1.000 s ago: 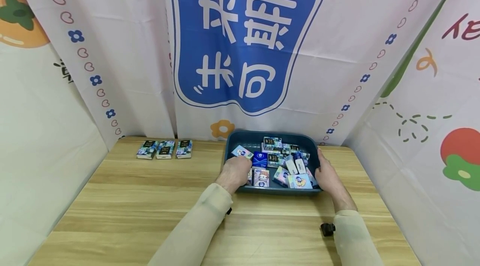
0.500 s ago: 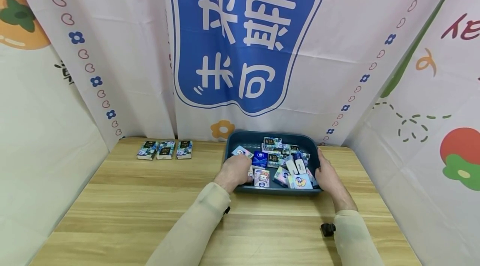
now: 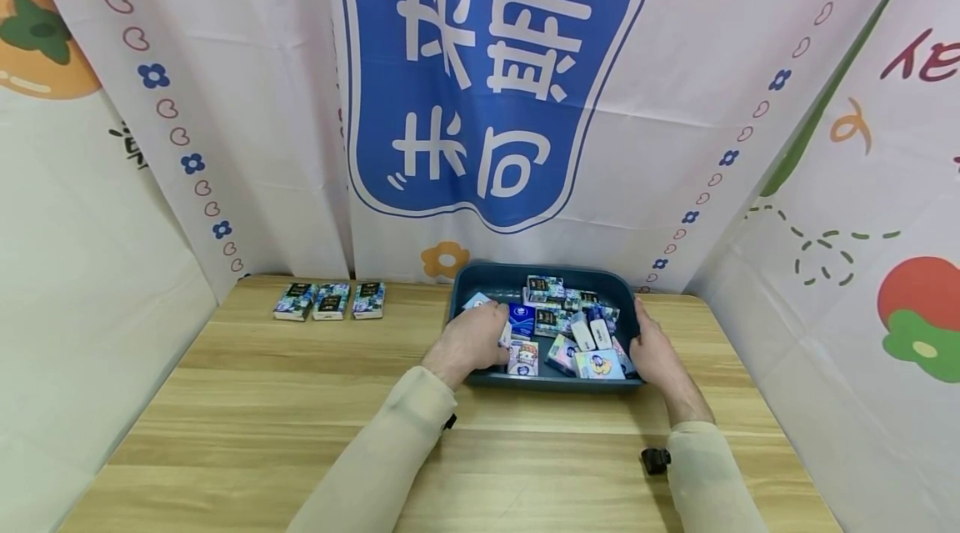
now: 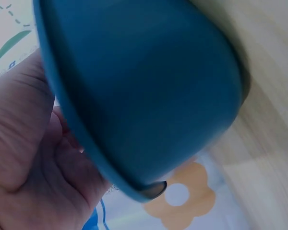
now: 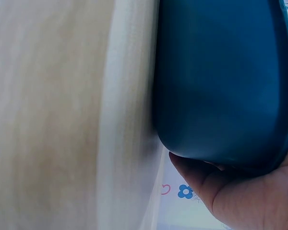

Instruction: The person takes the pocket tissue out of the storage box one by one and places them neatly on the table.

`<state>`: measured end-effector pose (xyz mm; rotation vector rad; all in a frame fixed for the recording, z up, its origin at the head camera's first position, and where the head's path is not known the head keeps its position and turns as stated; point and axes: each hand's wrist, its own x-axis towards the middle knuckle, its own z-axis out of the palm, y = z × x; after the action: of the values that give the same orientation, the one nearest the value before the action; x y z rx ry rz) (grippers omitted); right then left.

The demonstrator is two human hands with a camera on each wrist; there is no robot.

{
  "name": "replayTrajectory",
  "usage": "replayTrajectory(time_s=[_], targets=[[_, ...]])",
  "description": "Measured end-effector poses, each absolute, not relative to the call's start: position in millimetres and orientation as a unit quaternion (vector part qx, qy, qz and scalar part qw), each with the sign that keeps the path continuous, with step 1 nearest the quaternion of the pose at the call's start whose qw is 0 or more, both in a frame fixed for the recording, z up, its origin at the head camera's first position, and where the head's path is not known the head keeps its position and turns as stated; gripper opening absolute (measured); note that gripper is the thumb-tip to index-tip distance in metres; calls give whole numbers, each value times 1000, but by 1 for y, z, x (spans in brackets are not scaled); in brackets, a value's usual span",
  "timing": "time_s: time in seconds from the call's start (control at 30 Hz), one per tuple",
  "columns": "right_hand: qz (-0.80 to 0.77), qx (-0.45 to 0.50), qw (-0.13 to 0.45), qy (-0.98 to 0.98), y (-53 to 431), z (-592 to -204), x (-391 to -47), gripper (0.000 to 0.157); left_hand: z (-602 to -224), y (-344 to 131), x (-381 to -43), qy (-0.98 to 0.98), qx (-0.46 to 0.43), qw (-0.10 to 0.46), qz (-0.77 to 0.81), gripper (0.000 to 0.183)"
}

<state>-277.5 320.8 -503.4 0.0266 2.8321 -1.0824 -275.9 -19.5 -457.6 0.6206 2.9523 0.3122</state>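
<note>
In the head view, my left hand (image 3: 472, 341) reaches over the near left side of a dark teal tray (image 3: 558, 384). Between its thumb and fingers is a pale tissue pack (image 3: 506, 336), mostly hidden by the hand. Just under it lies a printed pink-and-white tissue pack (image 3: 523, 359), and a blue tissue pack (image 3: 521, 320) sits behind. My right hand (image 3: 656, 349) grips the tray's right end. The right wrist view shows its thumb against the outside of the wall. In the left wrist view, the palm hangs over the rim and the fingertips are hidden.
More tissue packs (image 3: 551, 320) lie loosely in the tray, some overlapping. Three floral-patterned packs (image 3: 332, 300) stand in a row at the back left of the wooden table (image 3: 300, 399). A printed curtain (image 3: 285, 141) hangs right behind the table.
My left hand has lifted slightly and turned inside the tray, and the pale tissue pack in its fingers has come up from beside the pink-and-white one. My right hand stays on the tray.
</note>
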Motion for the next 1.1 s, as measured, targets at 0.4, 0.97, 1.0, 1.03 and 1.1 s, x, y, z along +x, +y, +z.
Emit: replayTrajectory(time_s=[0.4,0.97,1.0,1.03,1.1], targets=[[-356,13,57,933,320,-504,-277,79,-438,-26,-272,960,232,10,157,60],[-356,6,56,933,322,-505,-278,80,-403,-47,-267,948,244,-24,202,41],[-355,6,56,933,322,-505,-278,80,-402,-49,-267,948,243,-26,203,40],[-355,6,56,933,322,-505,-278,80,-401,-50,-268,949,241,-28,203,40],[-354,7,56,933,322,-505,-279,80,-400,-54,-269,951,235,-30,201,40]])
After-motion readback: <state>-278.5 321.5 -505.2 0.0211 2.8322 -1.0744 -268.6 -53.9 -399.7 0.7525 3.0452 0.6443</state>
